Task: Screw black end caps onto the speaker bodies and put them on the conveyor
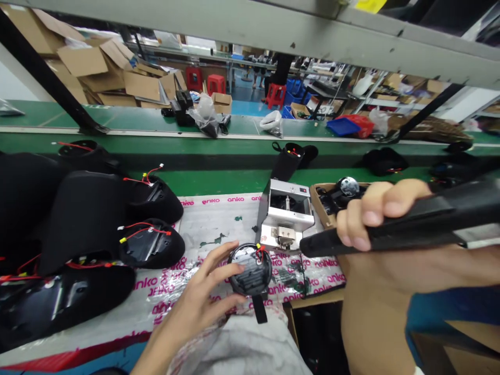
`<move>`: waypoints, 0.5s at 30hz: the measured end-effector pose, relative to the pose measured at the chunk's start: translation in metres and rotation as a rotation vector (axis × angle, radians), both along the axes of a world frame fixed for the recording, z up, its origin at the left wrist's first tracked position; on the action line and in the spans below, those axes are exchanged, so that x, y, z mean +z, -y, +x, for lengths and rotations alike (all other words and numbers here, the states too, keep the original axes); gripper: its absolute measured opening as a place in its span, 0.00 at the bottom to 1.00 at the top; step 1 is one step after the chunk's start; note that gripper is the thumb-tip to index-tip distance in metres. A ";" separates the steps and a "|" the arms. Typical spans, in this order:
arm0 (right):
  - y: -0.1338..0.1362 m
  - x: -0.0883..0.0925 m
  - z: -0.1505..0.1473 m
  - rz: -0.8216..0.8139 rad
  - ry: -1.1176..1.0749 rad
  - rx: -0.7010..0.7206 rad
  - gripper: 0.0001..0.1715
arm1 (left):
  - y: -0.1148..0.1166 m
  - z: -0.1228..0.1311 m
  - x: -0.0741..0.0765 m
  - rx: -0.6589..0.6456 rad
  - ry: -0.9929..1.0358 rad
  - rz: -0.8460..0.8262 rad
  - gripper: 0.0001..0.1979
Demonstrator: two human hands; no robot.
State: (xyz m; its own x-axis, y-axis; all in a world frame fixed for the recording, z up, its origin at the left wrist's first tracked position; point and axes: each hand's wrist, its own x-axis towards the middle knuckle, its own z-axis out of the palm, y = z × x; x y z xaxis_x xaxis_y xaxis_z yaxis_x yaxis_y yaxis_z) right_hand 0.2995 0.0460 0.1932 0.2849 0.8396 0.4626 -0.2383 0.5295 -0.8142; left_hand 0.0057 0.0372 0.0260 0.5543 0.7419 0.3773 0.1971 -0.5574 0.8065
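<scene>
My left hand (195, 307) grips a round black plastic unit (250, 270) by its rim, with the fingers curled around it. Red wires and a yellow connector sit on top of the unit, and a black strap (260, 308) hangs from its lower edge. My right hand (375, 219) holds a black hair straightener (414, 224) closed in its fist, with the tip pointing left, just above a silver metal bench machine (285, 211). Black padded shells with red wires (150, 245) lie to the left of my left hand.
A cardboard tray (322, 205) with round black parts stands behind the machine. A pink-printed plastic sheet (219, 219) covers the bench. Beyond it run a green conveyor belt (250, 179) and a grey steel rail (250, 26), with stacked cardboard boxes (94, 67) further back.
</scene>
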 end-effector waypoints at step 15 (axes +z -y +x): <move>-0.024 -0.083 0.004 -0.080 -0.004 0.305 0.50 | -0.003 0.017 0.007 0.064 0.030 0.143 0.14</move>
State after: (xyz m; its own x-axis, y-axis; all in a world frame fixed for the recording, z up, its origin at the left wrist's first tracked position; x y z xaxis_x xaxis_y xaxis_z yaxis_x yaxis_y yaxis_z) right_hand 0.3034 0.0700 0.1098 0.0155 0.9201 0.3914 -0.3794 0.3676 -0.8491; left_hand 0.0230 0.0404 0.0332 0.4945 0.7126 0.4977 0.2127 -0.6544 0.7256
